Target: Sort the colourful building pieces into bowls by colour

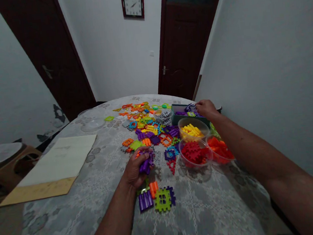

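My left hand [135, 169] is closed around several purple plastic building pieces [145, 166], with a bit of orange showing among them. Stretched out to the far right, my right hand [207, 109] is over a dark green box [177, 120]. Its fingertips pinch a dark purple piece [190, 107] at the box's rim, above other purple and lime pieces inside. Just in front of my left hand lie a ribbed purple piece [145, 201], an orange piece [153, 189] and a lime square with a window pattern [162, 200].
Clear tubs hold yellow pieces [191, 130], red pieces [194, 152] and orange-red pieces [219, 148]. Mixed colourful pieces [149, 127] spread across the table's middle. A paper pad [58, 160] lies at the left, with a clear lid [93, 124] behind it. The patterned tablecloth [104, 204] covers the round table.
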The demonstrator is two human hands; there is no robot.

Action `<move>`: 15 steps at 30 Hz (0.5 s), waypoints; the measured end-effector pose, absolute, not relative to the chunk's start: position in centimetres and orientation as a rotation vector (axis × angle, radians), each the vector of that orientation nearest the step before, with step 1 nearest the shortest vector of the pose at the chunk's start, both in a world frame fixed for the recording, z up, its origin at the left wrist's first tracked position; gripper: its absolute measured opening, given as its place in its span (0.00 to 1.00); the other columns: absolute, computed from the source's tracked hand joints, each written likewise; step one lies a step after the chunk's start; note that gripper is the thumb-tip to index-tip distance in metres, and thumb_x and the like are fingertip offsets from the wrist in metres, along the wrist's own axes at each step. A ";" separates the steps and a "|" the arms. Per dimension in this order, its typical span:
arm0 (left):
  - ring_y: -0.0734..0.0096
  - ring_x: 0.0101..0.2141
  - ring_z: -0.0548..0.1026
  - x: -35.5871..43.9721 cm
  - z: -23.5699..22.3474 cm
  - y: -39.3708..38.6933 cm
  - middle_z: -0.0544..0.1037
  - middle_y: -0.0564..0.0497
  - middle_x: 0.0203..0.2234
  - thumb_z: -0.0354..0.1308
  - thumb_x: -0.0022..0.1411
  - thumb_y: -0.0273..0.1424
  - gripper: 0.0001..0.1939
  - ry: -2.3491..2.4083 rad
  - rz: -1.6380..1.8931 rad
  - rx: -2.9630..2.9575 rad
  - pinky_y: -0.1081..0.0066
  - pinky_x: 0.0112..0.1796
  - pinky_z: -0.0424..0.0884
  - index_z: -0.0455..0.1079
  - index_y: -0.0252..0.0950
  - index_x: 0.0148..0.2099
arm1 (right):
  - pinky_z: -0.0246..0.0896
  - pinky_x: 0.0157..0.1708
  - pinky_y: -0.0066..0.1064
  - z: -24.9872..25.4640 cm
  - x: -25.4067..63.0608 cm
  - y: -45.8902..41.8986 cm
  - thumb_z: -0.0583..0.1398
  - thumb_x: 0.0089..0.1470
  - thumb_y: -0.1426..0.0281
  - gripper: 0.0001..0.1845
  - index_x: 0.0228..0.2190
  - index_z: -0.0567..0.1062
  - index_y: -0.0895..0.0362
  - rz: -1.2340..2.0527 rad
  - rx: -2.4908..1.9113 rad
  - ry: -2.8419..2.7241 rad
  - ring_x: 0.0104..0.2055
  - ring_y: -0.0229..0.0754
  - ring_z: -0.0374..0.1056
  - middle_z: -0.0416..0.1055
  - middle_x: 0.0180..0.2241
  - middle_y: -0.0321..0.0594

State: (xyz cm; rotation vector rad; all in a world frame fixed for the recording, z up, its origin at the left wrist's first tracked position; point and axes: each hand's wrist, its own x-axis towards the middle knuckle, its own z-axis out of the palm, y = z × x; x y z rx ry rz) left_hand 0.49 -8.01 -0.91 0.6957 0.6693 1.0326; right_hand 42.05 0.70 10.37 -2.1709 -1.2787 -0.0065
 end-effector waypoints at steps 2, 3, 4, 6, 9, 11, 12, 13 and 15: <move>0.72 0.27 0.79 0.4 -0.7 -8.1 0.82 0.50 0.39 0.76 0.45 0.27 0.28 0.705 1.028 0.697 0.74 0.22 0.77 0.71 0.35 0.48 | 0.69 0.42 0.28 10.3 42.7 2.2 0.59 0.62 0.70 0.18 0.48 0.85 0.62 -0.032 -2.203 -1.318 0.44 0.46 0.79 0.84 0.39 0.49; 0.73 0.26 0.79 0.4 -0.6 -8.2 0.82 0.50 0.38 0.76 0.44 0.28 0.28 0.722 1.026 0.701 0.74 0.22 0.76 0.71 0.35 0.48 | 0.69 0.43 0.28 10.2 43.1 2.9 0.59 0.62 0.70 0.18 0.47 0.85 0.62 -0.034 -2.219 -1.344 0.45 0.46 0.79 0.84 0.40 0.48; 0.73 0.25 0.78 0.3 -0.6 -8.3 0.82 0.50 0.38 0.77 0.44 0.28 0.28 0.739 1.023 0.708 0.74 0.22 0.76 0.71 0.36 0.47 | 0.69 0.44 0.28 10.1 43.5 3.7 0.59 0.62 0.70 0.17 0.47 0.85 0.61 -0.032 -2.235 -1.375 0.46 0.46 0.79 0.84 0.40 0.47; 0.73 0.24 0.78 0.2 -0.5 -8.3 0.82 0.50 0.37 0.77 0.45 0.29 0.28 0.772 1.018 0.722 0.74 0.21 0.76 0.70 0.36 0.47 | 0.68 0.48 0.28 9.7 44.4 5.1 0.61 0.62 0.71 0.14 0.44 0.85 0.60 -0.025 -2.274 -1.445 0.50 0.47 0.78 0.84 0.42 0.47; 0.73 0.23 0.77 0.1 -0.6 -8.3 0.82 0.50 0.35 0.77 0.46 0.30 0.27 0.818 1.007 0.734 0.73 0.22 0.76 0.70 0.37 0.47 | 0.67 0.56 0.38 8.6 45.8 6.8 0.65 0.63 0.68 0.10 0.44 0.84 0.58 -0.011 -2.338 -1.555 0.55 0.49 0.76 0.82 0.49 0.47; 0.75 0.22 0.75 0.1 -0.8 -8.2 0.82 0.50 0.35 0.77 0.46 0.31 0.27 0.846 1.001 0.734 0.73 0.22 0.76 0.71 0.38 0.47 | 0.68 0.59 0.47 7.7 46.5 7.7 0.66 0.66 0.62 0.14 0.48 0.81 0.58 0.012 -2.364 -1.630 0.56 0.49 0.75 0.79 0.53 0.47; 0.75 0.21 0.75 0.0 -0.9 -8.2 0.82 0.51 0.35 0.77 0.47 0.31 0.27 0.856 0.992 0.734 0.73 0.22 0.76 0.71 0.38 0.48 | 0.69 0.59 0.50 7.3 46.7 8.0 0.65 0.67 0.61 0.16 0.49 0.80 0.58 0.026 -2.367 -1.669 0.56 0.49 0.74 0.77 0.54 0.47; 0.75 0.21 0.75 0.0 -1.0 -8.2 0.81 0.51 0.34 0.77 0.47 0.32 0.27 0.863 0.984 0.734 0.73 0.21 0.76 0.71 0.38 0.48 | 0.69 0.58 0.51 6.8 47.0 8.3 0.65 0.67 0.60 0.17 0.50 0.79 0.57 0.040 -2.364 -1.706 0.56 0.49 0.74 0.77 0.55 0.46; 0.74 0.21 0.75 -0.1 -1.2 -8.3 0.81 0.52 0.33 0.77 0.47 0.32 0.26 0.878 0.976 0.732 0.73 0.21 0.76 0.72 0.39 0.47 | 0.70 0.57 0.50 6.0 47.2 8.6 0.65 0.67 0.59 0.17 0.51 0.79 0.57 0.046 -2.330 -1.774 0.55 0.49 0.74 0.77 0.54 0.46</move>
